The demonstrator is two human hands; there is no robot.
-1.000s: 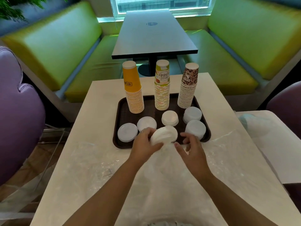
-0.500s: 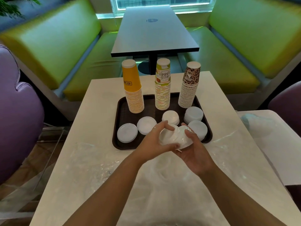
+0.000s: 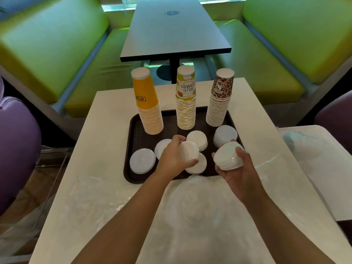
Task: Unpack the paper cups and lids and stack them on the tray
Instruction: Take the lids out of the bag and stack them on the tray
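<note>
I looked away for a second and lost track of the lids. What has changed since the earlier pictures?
The one bundle of lids that both hands held together is now split: the left hand grips one batch of lids over the tray, and the right hand has carried the other batch off to the right. The three cup stacks and the lid piles on the tray stayed put.

- A white table (image 3: 106,119) sits in the middle.
- A dark table (image 3: 171,29) stands behind the white table.
- Green benches (image 3: 47,54) run along both sides of the dark table.
- A purple chair (image 3: 17,149) is left of the white table.
- Another white table (image 3: 323,168) is just beside it on the right.
</note>
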